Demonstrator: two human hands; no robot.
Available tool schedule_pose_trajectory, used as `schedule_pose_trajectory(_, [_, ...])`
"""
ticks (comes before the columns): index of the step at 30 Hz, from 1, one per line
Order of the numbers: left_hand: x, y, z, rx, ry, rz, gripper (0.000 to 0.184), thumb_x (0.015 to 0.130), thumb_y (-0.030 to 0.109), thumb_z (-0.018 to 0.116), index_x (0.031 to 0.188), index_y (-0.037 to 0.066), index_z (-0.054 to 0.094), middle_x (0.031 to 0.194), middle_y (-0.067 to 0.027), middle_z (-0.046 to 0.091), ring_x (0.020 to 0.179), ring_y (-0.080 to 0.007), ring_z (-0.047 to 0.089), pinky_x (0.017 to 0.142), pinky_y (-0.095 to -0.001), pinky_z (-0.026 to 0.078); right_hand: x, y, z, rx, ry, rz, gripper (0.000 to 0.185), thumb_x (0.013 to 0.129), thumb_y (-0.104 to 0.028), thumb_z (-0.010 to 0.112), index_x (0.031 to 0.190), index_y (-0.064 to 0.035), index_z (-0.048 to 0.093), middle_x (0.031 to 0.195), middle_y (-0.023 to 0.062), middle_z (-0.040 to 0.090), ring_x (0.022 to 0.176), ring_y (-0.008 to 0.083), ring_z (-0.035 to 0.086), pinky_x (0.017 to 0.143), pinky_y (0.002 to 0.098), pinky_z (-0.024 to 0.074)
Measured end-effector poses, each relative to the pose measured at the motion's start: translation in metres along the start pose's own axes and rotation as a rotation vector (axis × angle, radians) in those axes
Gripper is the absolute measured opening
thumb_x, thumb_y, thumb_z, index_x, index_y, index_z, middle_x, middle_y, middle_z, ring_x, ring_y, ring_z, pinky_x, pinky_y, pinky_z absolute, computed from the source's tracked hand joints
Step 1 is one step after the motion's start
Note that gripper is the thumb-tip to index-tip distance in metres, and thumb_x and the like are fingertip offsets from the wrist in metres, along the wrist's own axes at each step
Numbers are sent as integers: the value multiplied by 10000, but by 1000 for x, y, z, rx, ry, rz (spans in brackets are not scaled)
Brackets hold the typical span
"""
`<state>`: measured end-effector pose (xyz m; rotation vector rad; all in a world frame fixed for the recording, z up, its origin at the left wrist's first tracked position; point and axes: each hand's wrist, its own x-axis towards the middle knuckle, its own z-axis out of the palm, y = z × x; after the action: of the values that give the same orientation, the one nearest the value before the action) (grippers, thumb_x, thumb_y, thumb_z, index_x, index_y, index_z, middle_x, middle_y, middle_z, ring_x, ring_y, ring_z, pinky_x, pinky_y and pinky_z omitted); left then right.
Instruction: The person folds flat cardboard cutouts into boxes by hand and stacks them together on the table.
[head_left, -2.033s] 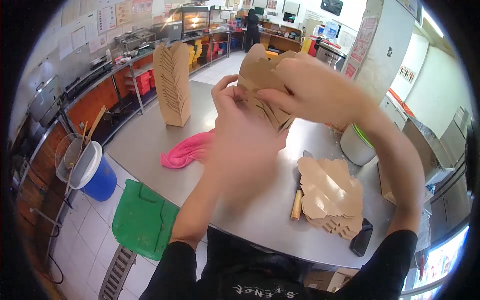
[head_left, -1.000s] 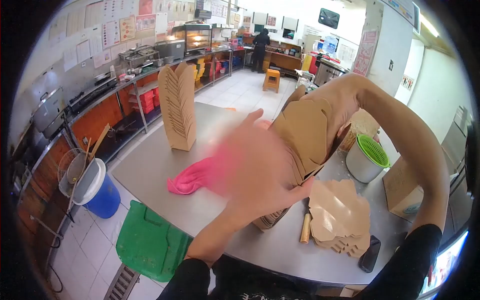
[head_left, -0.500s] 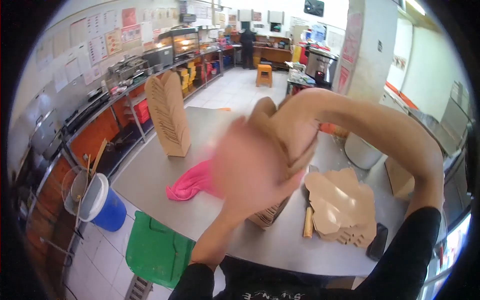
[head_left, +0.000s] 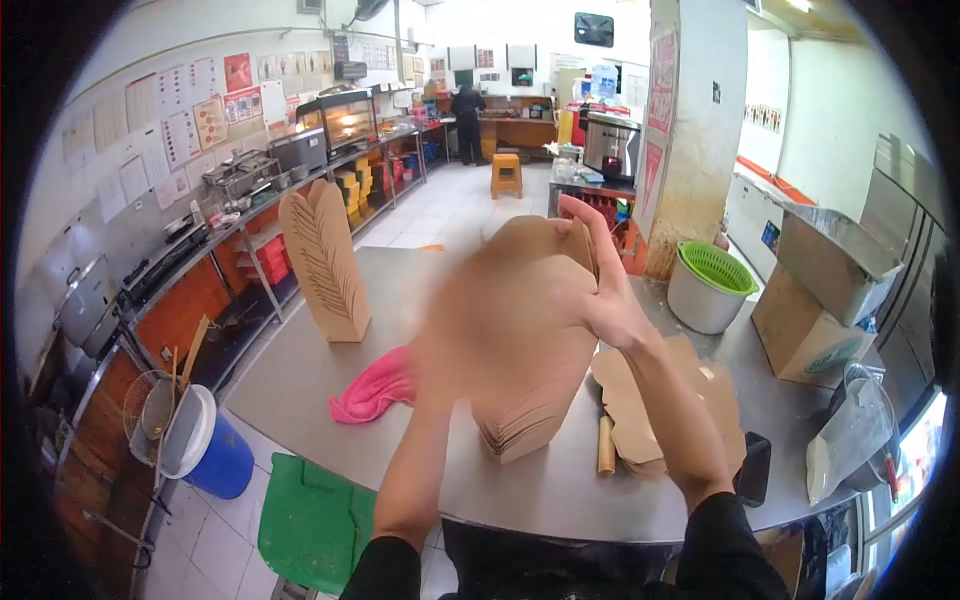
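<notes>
A tall stack of nested brown cardboard boxes (head_left: 540, 415) stands on the metal table in front of me. My right hand (head_left: 612, 305) is at the stack's upper right, its thumb across the near side and its raised fingers curving over the far edge. A brown blur covers the top of the stack and most of my left hand (head_left: 440, 345), so its fingers cannot be made out; its wrist rises along the stack's left side. A pink cloth (head_left: 375, 385) lies to the left. Flat brown cardboard pieces (head_left: 640, 425) lie to the right, beside a small tan roll (head_left: 606, 446).
Another tall nested box stack (head_left: 328, 265) stands at the table's far left. On the right are a white bucket with a green basket (head_left: 712, 285), a carton (head_left: 800, 335) and a black phone-like object (head_left: 755, 470). A green lid (head_left: 315, 525) and blue bucket (head_left: 222, 450) flank the table's left.
My right arm has swung back from across the stack to its right side. The view has tilted up and shifted, showing more of the stack and table's right end.
</notes>
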<state>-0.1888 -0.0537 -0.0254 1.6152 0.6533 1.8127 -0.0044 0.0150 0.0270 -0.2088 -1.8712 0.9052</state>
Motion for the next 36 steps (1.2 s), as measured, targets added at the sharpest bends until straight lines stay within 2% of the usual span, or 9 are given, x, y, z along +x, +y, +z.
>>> schedule_pose_trajectory(4, [7,-18,-32,6,-304,-52,894,822,222,841,1536,2,350,1442,-128,537,1327,-231,534,1112,-390,441,-8,-13,14,-19,99,76,1011,784,-323,908,1533,-67,279,1353,184,486,1279,282,506,1100,413,416])
schedule_pose_trajectory(19, [-16,-27,-46,118,-41,-273,962,806,374,880,1527,2,362,1484,-116,505,1346,-231,512,1123,-392,431,-16,7,11,-204,159,-21,905,760,-390,922,1385,-46,366,1221,143,601,1175,237,597,1032,382,467])
schedule_pose_trajectory(22, [-22,-27,-45,151,-2,-308,1008,797,406,891,1539,3,339,1505,-120,485,1364,-239,494,1135,-398,420,-24,-9,7,-161,124,88,996,756,-469,908,1433,-16,334,1343,214,581,1248,281,576,1084,405,438])
schedule_pose_trajectory(25, [-20,-29,-42,141,-93,-123,1047,775,477,891,1528,-4,346,1517,-136,476,1373,-255,487,1136,-408,415,-39,-8,-19,-397,149,-72,1132,846,-587,785,1600,-5,174,1556,276,400,1460,338,396,1180,415,348])
schedule_pose_trajectory(27, [-21,-23,-34,210,-106,81,1110,743,638,854,1500,-23,382,1520,-164,468,1394,-284,466,1144,-427,396,-67,-21,-55,-397,170,22,869,997,-413,633,1629,-29,175,1643,225,289,1524,305,297,1233,445,260])
schedule_pose_trajectory(29, [-27,-2,-21,327,64,292,1074,818,745,702,1491,-30,386,1560,-195,409,1411,-305,446,1152,-455,366,-106,-26,-82,-397,148,307,665,1009,-366,615,1541,-29,401,1541,163,467,1490,264,360,1214,418,290])
schedule_pose_trajectory(31, [-53,10,-6,344,419,422,932,892,713,603,1448,-14,428,1539,-203,418,1374,-315,469,1128,-457,372,-148,-33,-103,-793,-126,520,520,990,-349,637,1446,-113,553,1459,113,568,1415,296,454,1169,433,353])
schedule_pose_trajectory(33, [-95,-20,-16,166,385,876,674,932,552,628,1329,17,528,1351,-176,592,1238,-301,578,1063,-474,419,-195,-41,-96,-1214,-439,501,401,968,-313,663,1346,-179,658,1374,93,637,1282,347,565,1076,454,445])
schedule_pose_trajectory(36, [-117,-16,36,234,-167,838,414,886,294,681,1174,11,591,1172,-168,647,1039,-277,645,944,-426,514,-252,7,-106,-1161,-513,620,348,944,-277,695,1276,-174,707,1276,112,693,1151,372,641,979,447,508])
